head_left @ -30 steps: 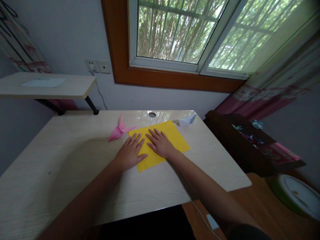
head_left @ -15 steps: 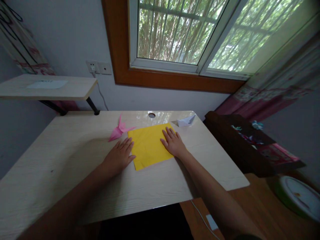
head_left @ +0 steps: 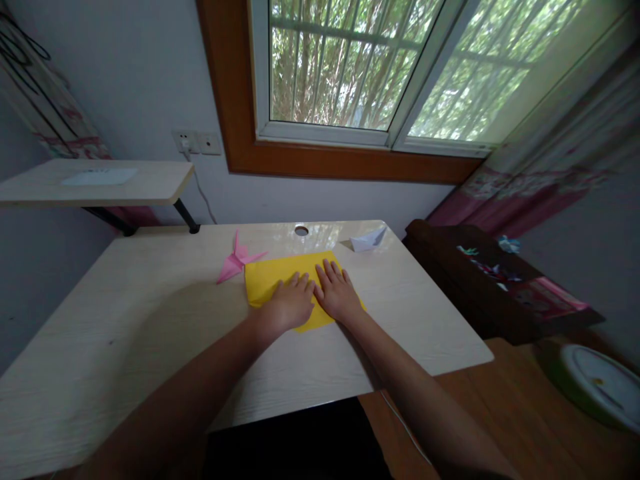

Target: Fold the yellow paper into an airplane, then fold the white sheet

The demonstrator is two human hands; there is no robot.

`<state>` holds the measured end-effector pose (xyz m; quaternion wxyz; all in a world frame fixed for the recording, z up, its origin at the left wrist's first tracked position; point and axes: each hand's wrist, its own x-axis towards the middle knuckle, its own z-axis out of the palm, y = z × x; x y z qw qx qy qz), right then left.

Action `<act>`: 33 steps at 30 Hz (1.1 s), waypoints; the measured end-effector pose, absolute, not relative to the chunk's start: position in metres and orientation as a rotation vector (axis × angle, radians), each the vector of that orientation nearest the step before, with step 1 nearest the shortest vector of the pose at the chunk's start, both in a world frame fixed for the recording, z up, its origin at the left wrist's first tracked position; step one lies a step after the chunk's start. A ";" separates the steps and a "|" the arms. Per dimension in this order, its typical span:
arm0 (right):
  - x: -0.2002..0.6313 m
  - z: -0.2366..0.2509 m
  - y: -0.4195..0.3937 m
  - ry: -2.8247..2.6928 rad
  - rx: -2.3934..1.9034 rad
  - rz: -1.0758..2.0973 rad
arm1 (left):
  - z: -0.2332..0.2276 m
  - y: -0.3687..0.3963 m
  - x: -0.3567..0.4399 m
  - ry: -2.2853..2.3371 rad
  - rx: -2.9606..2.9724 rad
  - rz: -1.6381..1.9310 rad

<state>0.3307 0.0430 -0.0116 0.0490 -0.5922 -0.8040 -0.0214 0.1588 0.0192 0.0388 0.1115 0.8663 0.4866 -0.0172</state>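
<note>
A sheet of yellow paper (head_left: 265, 277) lies on the pale wooden desk (head_left: 175, 333). My left hand (head_left: 293, 300) rests palm down over the middle of the sheet, fingers spread. Close beside it, my right hand (head_left: 337, 293) lies flat on the sheet's right part, fingers apart. The two hands nearly meet, and they hide much of the paper's centre and lower edge. Just left of the sheet stands a pink folded paper crane (head_left: 237, 260), its wing tip near the paper. Behind my right hand sits a white folded paper boat (head_left: 369, 239).
A raised shelf (head_left: 165, 190) with a paper on it stands at the back left. The desk has a cable hole (head_left: 301, 231) near its rear edge. To the right are a dark brown cabinet (head_left: 440, 280) with small items and a white-topped round container (head_left: 605, 380).
My left hand has moved right from the paper's left edge onto its middle. My right hand has shifted slightly left, and the yellow paper has slid a little left.
</note>
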 end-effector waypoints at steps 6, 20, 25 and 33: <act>0.331 -0.019 0.049 -2.378 -1.834 -0.078 | 0.044 0.006 0.147 1.436 2.374 -0.253; 0.330 -0.025 0.052 -2.339 -1.854 -0.122 | -0.012 0.016 0.099 1.660 2.469 0.058; 0.331 -0.026 0.052 -2.339 -1.849 -0.130 | -0.017 0.032 0.123 1.735 2.555 0.217; 0.340 -0.025 0.050 -2.359 -1.858 -0.119 | -0.028 0.034 0.116 1.808 2.614 0.320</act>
